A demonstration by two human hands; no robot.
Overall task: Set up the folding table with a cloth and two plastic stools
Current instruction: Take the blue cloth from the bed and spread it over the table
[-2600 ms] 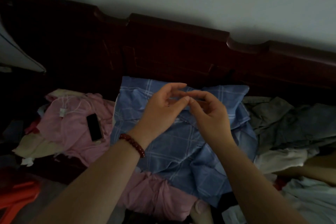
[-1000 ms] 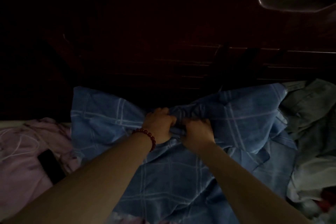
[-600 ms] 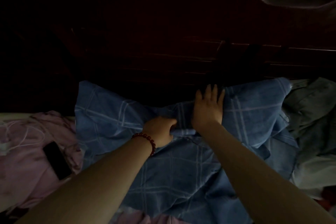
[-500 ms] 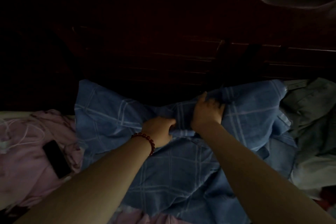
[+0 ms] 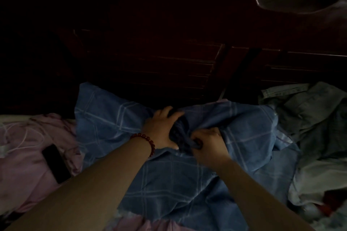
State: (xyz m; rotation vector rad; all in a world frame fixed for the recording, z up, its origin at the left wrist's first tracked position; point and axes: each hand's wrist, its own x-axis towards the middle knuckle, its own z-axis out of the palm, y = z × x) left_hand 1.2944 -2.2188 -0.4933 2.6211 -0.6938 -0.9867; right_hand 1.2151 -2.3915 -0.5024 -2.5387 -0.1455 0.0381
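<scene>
A blue cloth (image 5: pixel 169 180) with a pale grid pattern lies crumpled on a cluttered bed, right below a dark wooden headboard (image 5: pixel 169 52). My left hand (image 5: pixel 161 127), with a red bead bracelet on its wrist, grips a bunched fold at the cloth's top middle. Just to its right, my right hand (image 5: pixel 208 146) has its fingers curled round the same bunched fold. No folding table or stool is in view.
Pink bedding (image 5: pixel 28 155) with a black phone (image 5: pixel 56 163) and a white cable lies at the left. Grey and white clothes (image 5: pixel 309 127) are heaped at the right. The room is dim.
My right hand, which lay flat on the cloth's far edge, has pulled back and closed on the bunched fold beside my left hand. The fold has gathered tighter.
</scene>
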